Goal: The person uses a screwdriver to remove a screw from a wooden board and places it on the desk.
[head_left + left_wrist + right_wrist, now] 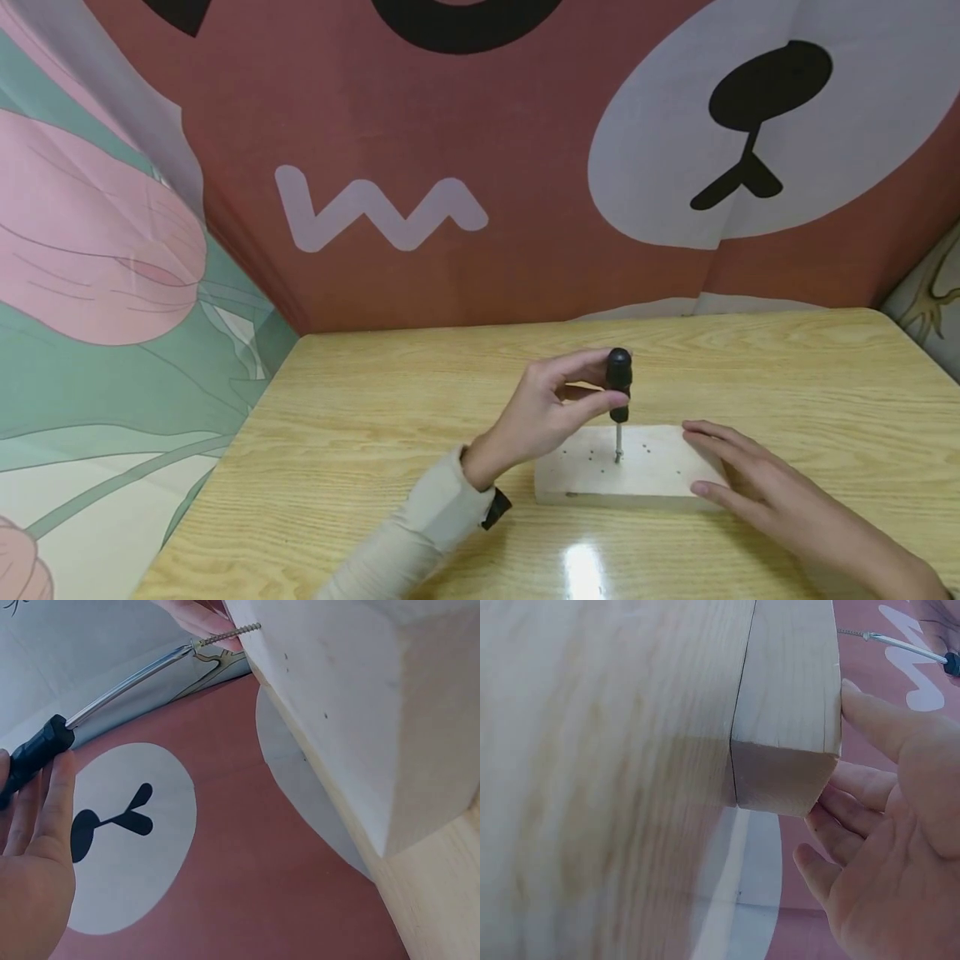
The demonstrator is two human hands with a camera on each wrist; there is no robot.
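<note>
A pale wooden block (645, 483) with several small holes in its top lies flat on the table. My left hand (536, 408) holds a screwdriver (618, 371) by its black handle between thumb and fingers, shaft pointing down. At the shaft's tip stands a threaded screw (229, 634), its head against the tip and its point at the block's top face. Most of the screw's thread shows above the wood. My right hand (765, 483) grips the block's right end, thumb at the near side and fingers at the far side.
The wood-grain table (375, 433) reaches back to a red hanging cloth (525, 275) with a printed animal face. On the left hangs a flowered cloth (97, 233). A black strap piece (495, 508) sits at the left wrist, below the beige sleeve (420, 533).
</note>
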